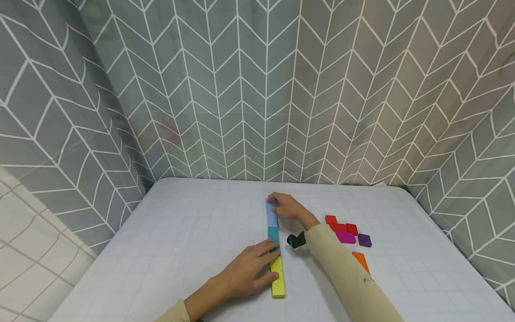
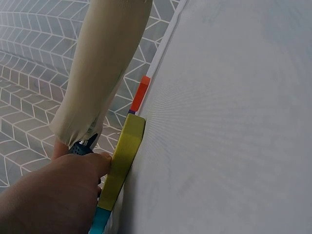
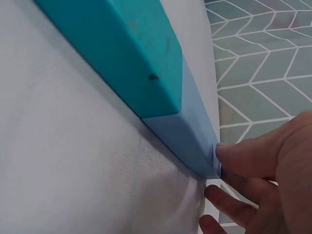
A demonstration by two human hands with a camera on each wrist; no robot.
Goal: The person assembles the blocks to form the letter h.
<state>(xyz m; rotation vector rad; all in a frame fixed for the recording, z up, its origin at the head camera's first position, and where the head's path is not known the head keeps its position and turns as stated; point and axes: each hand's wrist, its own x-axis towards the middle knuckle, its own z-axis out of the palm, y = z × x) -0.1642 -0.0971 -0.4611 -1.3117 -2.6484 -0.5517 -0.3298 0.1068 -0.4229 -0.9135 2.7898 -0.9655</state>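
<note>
A straight row of blocks runs away from me on the white table. Its far end is light blue (image 1: 272,219), its middle teal (image 1: 273,233), its near end yellow-green (image 1: 278,288). My left hand (image 1: 247,270) lies over the row from the left, fingers loosely extended across the teal part and thumb on the yellow-green block (image 2: 124,153). At the far end, my right hand (image 1: 289,207) pinches the light blue block (image 3: 187,131) between thumb and fingers. The teal block (image 3: 122,48) touches the light blue one end to end.
Right of the row, partly behind my right sleeve (image 1: 346,268), lie several red blocks (image 1: 339,227), a magenta block (image 1: 346,237), a purple block (image 1: 365,240) and an orange block (image 1: 360,260). A patterned grey curtain (image 1: 257,89) hangs behind the white table (image 1: 181,232).
</note>
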